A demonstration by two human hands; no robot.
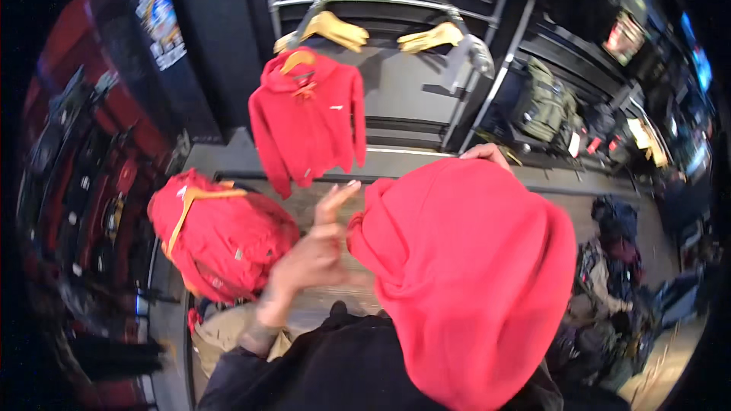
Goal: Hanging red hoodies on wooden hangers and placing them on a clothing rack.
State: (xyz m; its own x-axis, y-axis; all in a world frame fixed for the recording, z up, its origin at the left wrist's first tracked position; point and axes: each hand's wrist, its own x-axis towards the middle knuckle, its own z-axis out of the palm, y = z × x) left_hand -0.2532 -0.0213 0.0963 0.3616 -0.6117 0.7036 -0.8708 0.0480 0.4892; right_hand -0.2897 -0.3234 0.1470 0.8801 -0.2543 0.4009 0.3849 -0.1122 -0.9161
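A red sweatshirt [472,281] hangs draped in front of me, filling the lower right middle. At its top edge my right hand [489,154] holds it up; most of that hand is hidden behind the cloth. Just left of the sweatshirt is my left hand [312,255], open, its index finger stretched out and the other fingers slightly blurred. Its fingertips come close to the sweatshirt's left edge, and I cannot tell whether they touch it. Beyond it, a red hoodie [308,118] hangs on a wooden hanger [298,61].
To the left lies a heap of red garments [228,236] with a wooden hanger [179,221] on top. Wooden hangers [331,30] hang on rack arms ahead. An olive backpack [547,103] stands at the back right. Dark clothes [609,304] are piled at right; clothes racks [84,205] line the left.
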